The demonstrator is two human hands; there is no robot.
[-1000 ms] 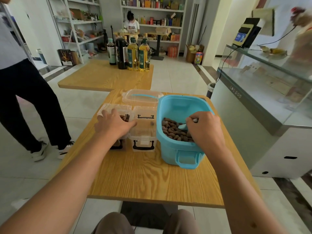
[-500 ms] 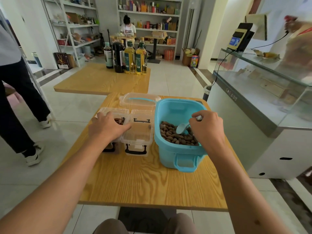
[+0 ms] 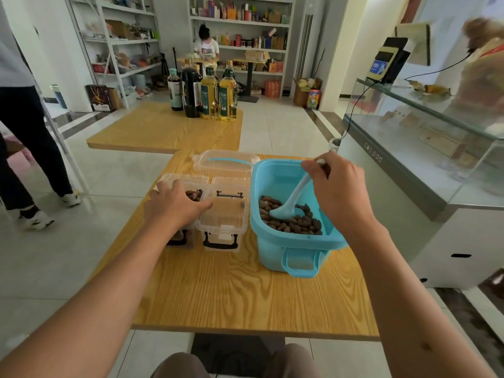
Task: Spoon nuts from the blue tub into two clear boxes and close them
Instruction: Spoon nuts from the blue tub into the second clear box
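**A small shop floor, shelves stocked and counter wired**

White shelving units [image 3: 120, 42] along the back walls hold boxed and packaged goods [image 3: 245, 15], and more cartons sit on the tiled floor below them. A glass display counter [image 3: 425, 148] on the right carries a payment terminal [image 3: 387, 61] with a cable trailing from it. Bottles of cooking oil and dark sauce [image 3: 204, 94] stand grouped on a wooden table [image 3: 169, 132], and a person [image 3: 206, 46] sits at a small desk between the shelves.

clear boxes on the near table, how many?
2. Left box sits under the left hand and holds some nuts. Right box stands beside it, next to the blue tub, nearly empty. None seem hidden.
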